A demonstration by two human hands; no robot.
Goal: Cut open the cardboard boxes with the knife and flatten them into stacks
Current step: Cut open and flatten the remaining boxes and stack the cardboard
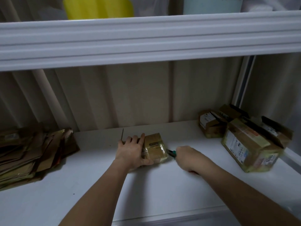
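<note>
A small brown cardboard box wrapped in clear tape [154, 147] sat near the middle of the white shelf board [97, 185], a little toward its back. The left hand [132, 152] gripped the box from its left side, the fingers laid over the top edge and the thumb curled along the near bottom edge, so the box was clamped between them. The right hand [187, 155] was closed around the green-handled utility knife [171, 152], of which only the dark tip and a short length of green handle showed beyond the knuckles. The blade end reached the box's lower right corner; whether it had entered the tape could not be told.

At the left end of the shelf lay a loose stack of flattened brown cardboard sheets [29, 157], its edges fanned out unevenly. At the right end stood a large taped cardboard box with white shipping labels [244, 147], and behind it a smaller labelled cardboard box [211, 123] against the back wall, with further open flaps just beside them. A thin dark upright rod [122, 135] stood just behind the left hand's fingers. Above, a white metal shelf beam [146, 39] crossed the view, with a yellow plastic container [97, 7] resting on the upper level
</note>
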